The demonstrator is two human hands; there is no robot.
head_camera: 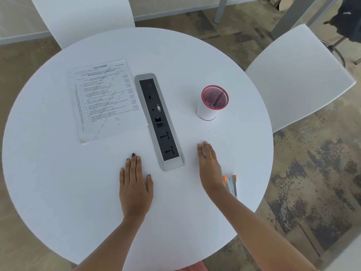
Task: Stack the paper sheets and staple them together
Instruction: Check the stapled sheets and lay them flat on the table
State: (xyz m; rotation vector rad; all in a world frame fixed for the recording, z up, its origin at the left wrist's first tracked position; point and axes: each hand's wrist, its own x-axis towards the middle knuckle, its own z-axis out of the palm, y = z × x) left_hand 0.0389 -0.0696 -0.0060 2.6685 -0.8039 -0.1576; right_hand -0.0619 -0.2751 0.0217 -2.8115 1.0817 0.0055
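Round white counter (58,192), seen from above. Both hands lie palm down on it w/ fingers straight and close together, gripping nothing.

Left hand (134,184) rests flat on the near side, just left of the socket panel (159,122), thumb out toward it. Right hand (209,169) rests flat on the other side of the panel, fingertips pointing away from the person. The hands are apart, w/ the panel's near end between them.

Paper sheets (105,98) lie flat on the far-left part of the counter, well ahead of the left hand, not touched by either hand. Top sheet is printed text, turned a bit clockwise. A 2nd sheet's edge peeks out along the bottom, so the sheets aren't squared up. Right-hand lower corner of the sheets sits right at the panel's rim; can't tell if it overlaps.

Stapler (231,184) lies on the counter just beside the right wrist, on its outer side, near the counter edge. It's silver w/ two orange-tipped ends pointing away; part of it is hidden by the wrist.

Mesh pen cup (213,102), white w/ red rim, stands upright to the right of the panel, well ahead of the right hand. Contents unclear.

White chair (297,75) at the right of the counter, another chair (82,16) at the far side.
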